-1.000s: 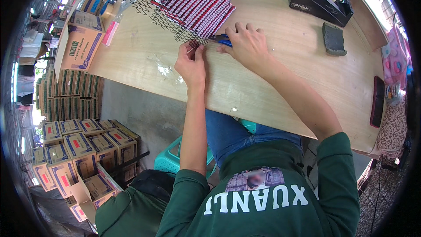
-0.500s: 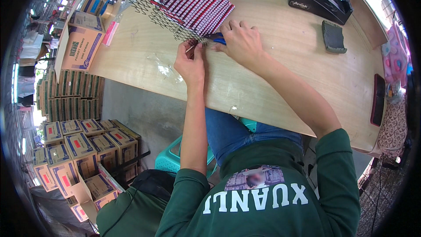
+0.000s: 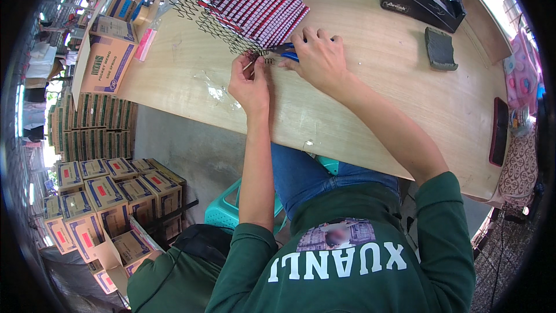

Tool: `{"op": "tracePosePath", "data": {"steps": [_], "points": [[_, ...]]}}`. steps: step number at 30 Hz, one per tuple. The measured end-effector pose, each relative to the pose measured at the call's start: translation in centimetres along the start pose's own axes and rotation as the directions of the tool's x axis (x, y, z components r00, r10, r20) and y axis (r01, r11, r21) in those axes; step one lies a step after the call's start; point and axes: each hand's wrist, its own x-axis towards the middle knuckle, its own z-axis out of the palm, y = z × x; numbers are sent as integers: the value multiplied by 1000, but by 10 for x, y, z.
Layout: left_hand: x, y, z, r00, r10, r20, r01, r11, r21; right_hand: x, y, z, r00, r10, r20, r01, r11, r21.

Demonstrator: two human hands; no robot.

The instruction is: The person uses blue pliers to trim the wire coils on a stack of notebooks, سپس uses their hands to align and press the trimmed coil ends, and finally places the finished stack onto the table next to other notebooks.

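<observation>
A pair of blue-handled pliers (image 3: 288, 55) is in my right hand (image 3: 320, 58), its handles spread and its dark jaws pointing left. Just left of the jaws, my left hand (image 3: 249, 84) pinches the edge of what looks like a small spiral notebook (image 3: 250, 66). Only a sliver of it shows past the fingers. A bit of dark wire coil (image 3: 268, 61) sticks out between the two hands. Directly behind them rises a big stack of spiral notebooks (image 3: 249, 0) with white and red edges. Their black wire coils (image 3: 217, 30) face left and toward me.
A black tape dispenser (image 3: 420, 6) and a dark grey block (image 3: 440, 49) occupy the table's right side. A phone-like dark object (image 3: 498, 131) lies at the right edge. An open carton (image 3: 110, 61) stands at the left edge; stacked cartons (image 3: 107, 197) fill the floor below.
The pliers' handles have spread apart. My left hand has shifted slightly left, and more of the wire coil shows between the hands.
</observation>
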Motion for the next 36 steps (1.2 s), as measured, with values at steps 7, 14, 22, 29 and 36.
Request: {"op": "tracePosePath", "data": {"steps": [7, 14, 22, 29, 36], "points": [[1, -2, -1, 1000, -2, 6, 2, 1000, 8, 3, -2, -2, 998, -24, -52, 24, 1000, 3], [0, 1, 1, 1000, -8, 15, 9, 1000, -27, 12, 4, -3, 972, -9, 234, -28, 988, 152], [-1, 1, 2, 1000, 26, 2, -26, 1000, -14, 2, -1, -4, 991, -20, -130, 16, 999, -28], [0, 1, 4, 999, 44, -12, -44, 998, -45, 17, -1, -6, 966, 8, 258, -52, 986, 161], [1, 5, -6, 999, -38, 3, 38, 998, -54, 1, 4, -14, 997, 11, -74, -9, 999, 37]]}}
